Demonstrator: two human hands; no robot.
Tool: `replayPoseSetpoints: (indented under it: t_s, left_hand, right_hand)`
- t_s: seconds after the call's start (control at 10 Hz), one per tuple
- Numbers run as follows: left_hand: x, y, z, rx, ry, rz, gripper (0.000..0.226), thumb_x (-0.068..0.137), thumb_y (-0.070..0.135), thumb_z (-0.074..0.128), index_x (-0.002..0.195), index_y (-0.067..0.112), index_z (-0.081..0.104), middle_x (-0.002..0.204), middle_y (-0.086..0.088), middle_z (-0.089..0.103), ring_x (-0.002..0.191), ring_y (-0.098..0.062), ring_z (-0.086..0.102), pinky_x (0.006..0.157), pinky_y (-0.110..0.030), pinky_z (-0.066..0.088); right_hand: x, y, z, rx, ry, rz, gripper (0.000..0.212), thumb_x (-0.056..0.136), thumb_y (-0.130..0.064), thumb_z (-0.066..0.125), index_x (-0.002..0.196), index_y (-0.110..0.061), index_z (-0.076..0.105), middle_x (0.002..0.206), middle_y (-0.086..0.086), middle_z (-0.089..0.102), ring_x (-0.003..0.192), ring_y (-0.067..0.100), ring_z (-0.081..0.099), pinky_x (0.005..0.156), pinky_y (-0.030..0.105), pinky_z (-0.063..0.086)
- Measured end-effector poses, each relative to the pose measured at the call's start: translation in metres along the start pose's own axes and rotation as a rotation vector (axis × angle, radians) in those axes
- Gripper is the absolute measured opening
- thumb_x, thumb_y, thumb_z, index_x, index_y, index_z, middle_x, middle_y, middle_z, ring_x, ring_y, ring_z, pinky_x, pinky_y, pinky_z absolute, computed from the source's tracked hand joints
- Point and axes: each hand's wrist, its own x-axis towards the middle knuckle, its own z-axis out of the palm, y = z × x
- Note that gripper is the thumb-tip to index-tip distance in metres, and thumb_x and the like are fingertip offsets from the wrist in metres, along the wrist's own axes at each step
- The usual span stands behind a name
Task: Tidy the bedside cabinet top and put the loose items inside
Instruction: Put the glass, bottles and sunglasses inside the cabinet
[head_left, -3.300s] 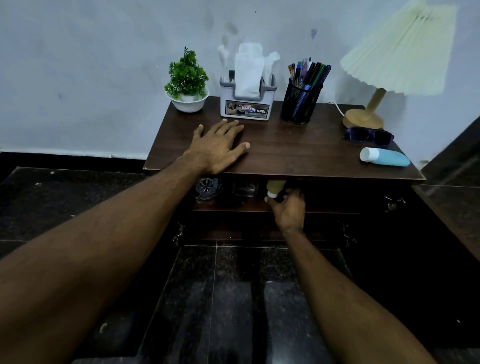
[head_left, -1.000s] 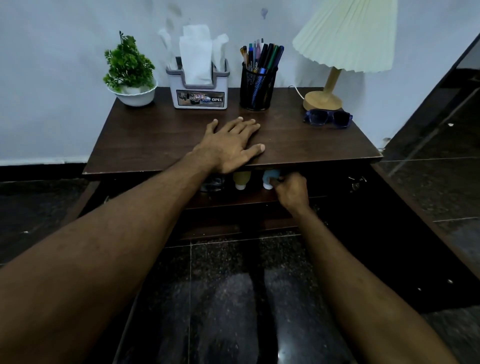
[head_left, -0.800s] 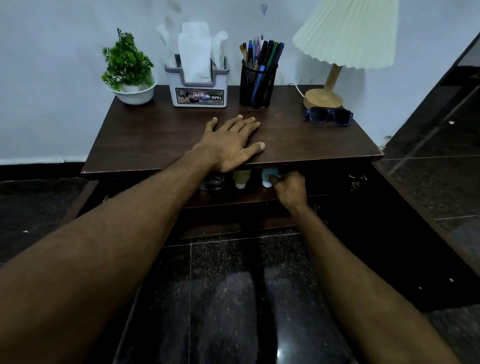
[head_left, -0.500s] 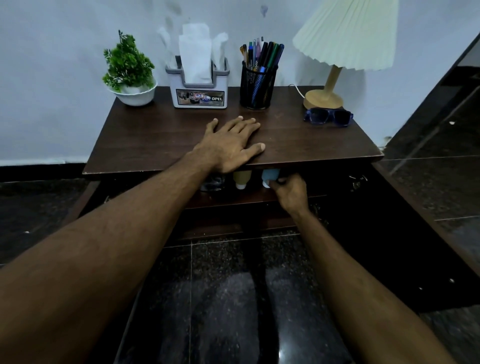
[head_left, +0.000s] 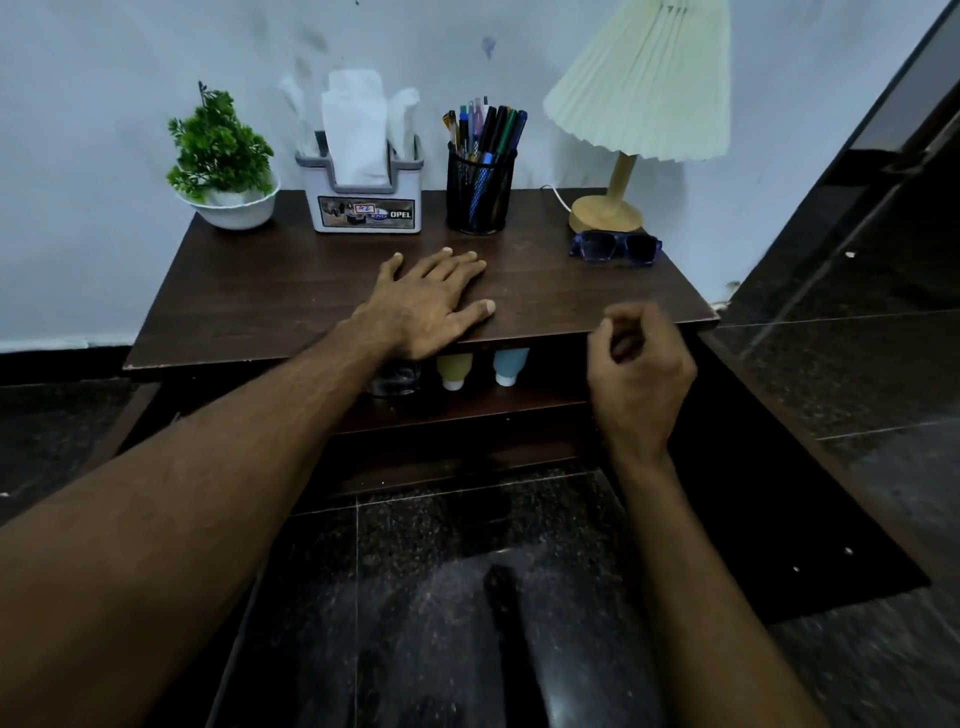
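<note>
Well, dark cabinet top (head_left: 291, 301), stained wall (head_left: 104, 78)

Mid-frame, the left hand (head_left: 426, 306) lies flat on the cabinet top (head_left: 260, 301); right of it the right hand (head_left: 641, 374) hovers empty, fingers curled. Sunglasses (head_left: 615, 248) sit upper right (just beside the lamp (head_left: 605, 215)). Under the top show a yellow tube (head_left: 453, 369) and a blue tube (head_left: 509, 364).

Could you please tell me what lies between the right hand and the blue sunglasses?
Head view: only bare dark wooden cabinet top lies between the right hand and the blue plastic sunglasses.
</note>
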Motion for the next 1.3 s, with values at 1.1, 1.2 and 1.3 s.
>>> replayPoseSetpoints:
  t_s: [1.1, 1.2, 1.3]
  left_hand:
    - [0.001, -0.003, 0.003, -0.001, 0.017, 0.008, 0.07, 0.103, 0.068, 0.019, 0.164, 0.034, 0.015, 0.173, 0.012, 0.011, 0.159, -0.01, 0.005, 0.125, -0.061, 0.004]
    - [0.0, -0.002, 0.003, -0.004, 0.032, 0.004, 0.069, 0.104, 0.067, 0.021, 0.164, 0.033, 0.016, 0.173, 0.012, 0.012, 0.159, -0.01, 0.006, 0.125, -0.061, 0.005]
    - [-0.001, -0.001, 0.002, -0.005, 0.03, 0.004, 0.069, 0.104, 0.066, 0.021, 0.164, 0.033, 0.016, 0.173, 0.012, 0.012, 0.159, -0.01, 0.006, 0.125, -0.061, 0.005]
  right_hand:
    - [0.119, 0.059, 0.044, -0.343, -0.376, -0.139, 0.017, 0.091, -0.013, 0.058, 0.107, -0.01, 0.065, 0.111, 0.012, 0.061, 0.095, 0.033, 0.062, 0.077, 0.039, 0.05]
    - [0.098, 0.042, 0.034, -0.185, -0.194, -0.097, 0.017, 0.091, -0.014, 0.061, 0.107, -0.014, 0.067, 0.109, 0.007, 0.063, 0.09, 0.025, 0.064, 0.079, 0.036, 0.054]
    - [0.066, 0.012, 0.016, -0.056, -0.059, -0.089, 0.017, 0.09, -0.008, 0.065, 0.107, -0.011, 0.069, 0.107, 0.006, 0.063, 0.081, 0.014, 0.061, 0.076, 0.022, 0.052]
